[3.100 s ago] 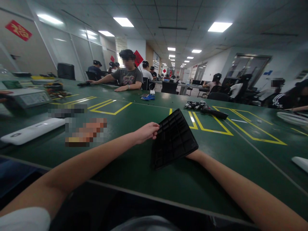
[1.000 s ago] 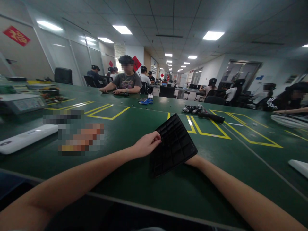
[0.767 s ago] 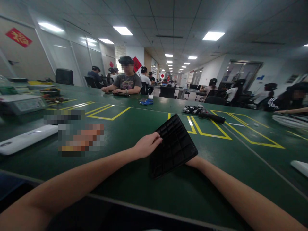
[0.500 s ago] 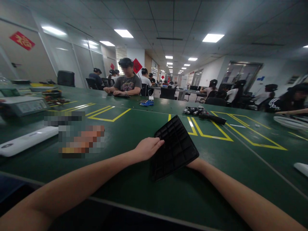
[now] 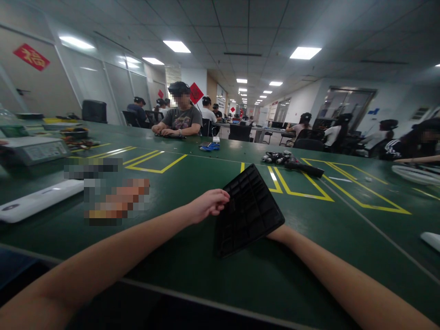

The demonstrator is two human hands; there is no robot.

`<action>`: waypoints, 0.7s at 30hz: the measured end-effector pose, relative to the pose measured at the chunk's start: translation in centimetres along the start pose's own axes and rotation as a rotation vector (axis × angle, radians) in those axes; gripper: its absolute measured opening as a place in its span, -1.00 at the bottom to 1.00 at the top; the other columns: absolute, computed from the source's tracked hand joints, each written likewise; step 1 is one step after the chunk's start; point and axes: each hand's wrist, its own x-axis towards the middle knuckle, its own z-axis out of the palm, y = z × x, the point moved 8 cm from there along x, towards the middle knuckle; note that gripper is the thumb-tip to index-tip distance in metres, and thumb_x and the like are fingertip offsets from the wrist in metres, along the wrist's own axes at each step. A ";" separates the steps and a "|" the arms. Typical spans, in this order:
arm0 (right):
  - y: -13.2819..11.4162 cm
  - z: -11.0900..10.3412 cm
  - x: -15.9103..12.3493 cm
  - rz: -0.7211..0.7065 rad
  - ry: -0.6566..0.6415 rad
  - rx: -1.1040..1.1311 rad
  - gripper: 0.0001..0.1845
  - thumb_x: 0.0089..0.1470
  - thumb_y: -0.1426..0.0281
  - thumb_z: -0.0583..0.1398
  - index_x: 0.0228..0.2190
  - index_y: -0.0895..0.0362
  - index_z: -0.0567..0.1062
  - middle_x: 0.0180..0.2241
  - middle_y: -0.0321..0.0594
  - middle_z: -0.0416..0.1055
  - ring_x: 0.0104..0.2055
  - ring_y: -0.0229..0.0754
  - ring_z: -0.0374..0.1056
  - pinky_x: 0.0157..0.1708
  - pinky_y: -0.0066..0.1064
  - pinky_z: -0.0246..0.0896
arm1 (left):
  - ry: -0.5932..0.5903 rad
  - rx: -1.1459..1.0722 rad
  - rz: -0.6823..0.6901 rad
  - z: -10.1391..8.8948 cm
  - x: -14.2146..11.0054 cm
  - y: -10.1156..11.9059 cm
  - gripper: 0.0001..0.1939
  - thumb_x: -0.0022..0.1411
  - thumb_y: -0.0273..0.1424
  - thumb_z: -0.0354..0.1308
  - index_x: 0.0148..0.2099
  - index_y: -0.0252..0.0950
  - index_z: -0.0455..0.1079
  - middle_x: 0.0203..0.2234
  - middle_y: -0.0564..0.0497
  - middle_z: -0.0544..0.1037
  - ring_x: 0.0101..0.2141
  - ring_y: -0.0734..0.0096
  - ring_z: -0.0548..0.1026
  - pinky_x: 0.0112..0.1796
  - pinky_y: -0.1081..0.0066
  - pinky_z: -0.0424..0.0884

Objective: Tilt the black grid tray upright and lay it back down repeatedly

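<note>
A black plastic tray [image 5: 252,208], divided by ridges into a grid of compartments, is tilted up above the green table with its gridded face toward me. My right hand [image 5: 277,233] holds it from behind; the tray covers the fingers, and only the wrist and lower hand show. At the tray's left side is my left hand [image 5: 211,203], its fingers curled and the tips pinched together in front of the compartments. Whatever is between those fingertips is too small and dark to make out.
On the left of the green table [image 5: 165,266] lie a white elongated device [image 5: 41,199], a blurred orange item [image 5: 120,199] and a grey metal box [image 5: 37,149]. Dark cables [image 5: 280,158] lie beyond the tray near yellow tape outlines. A person [image 5: 180,114] sits opposite.
My left hand moved from the tray's edge over its compartments, slid lower, then drew back up and left with fingers curled. The tray has kept nearly the same tilt in my right hand.
</note>
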 end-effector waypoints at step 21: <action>9.1 -18.8 -6.9 0.833 0.294 -1.142 -0.51 0.08 0.28 0.11 0.05 0.15 0.26 -0.02 0.02 0.38 -0.01 0.13 0.27 -0.03 -0.11 0.09 | 0.691 1.411 -0.159 -17.3 1.8 3.5 -0.50 0.03 -0.05 0.03 -0.26 -0.42 0.45 -0.24 -0.33 0.52 -0.19 -0.10 0.47 -0.27 0.23 0.35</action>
